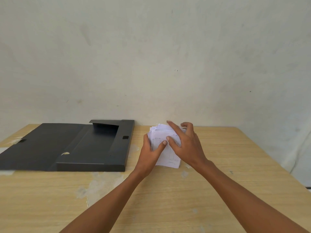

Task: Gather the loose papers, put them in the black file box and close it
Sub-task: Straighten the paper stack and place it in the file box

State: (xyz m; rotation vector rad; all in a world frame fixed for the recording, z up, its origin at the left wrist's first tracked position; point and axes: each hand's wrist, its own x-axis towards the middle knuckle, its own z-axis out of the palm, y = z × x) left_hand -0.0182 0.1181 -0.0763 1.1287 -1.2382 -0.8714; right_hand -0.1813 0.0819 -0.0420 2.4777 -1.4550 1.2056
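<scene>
A stack of white printed papers (169, 157) lies on the wooden table, right of the black file box (94, 148). The box lies open, its lid flap (33, 145) spread flat to the left and its tray empty. My left hand (151, 153) grips the stack's left edge, thumb on top. My right hand (186, 145) rests over the top and right side of the stack, fingers spread and curled over its far edge. The far part of the stack is hidden under my right hand.
The wooden table (168, 199) has worn pale patches and stands against a plain white wall (151, 64). Its right edge runs diagonally at the right. A small gap separates the box from the papers.
</scene>
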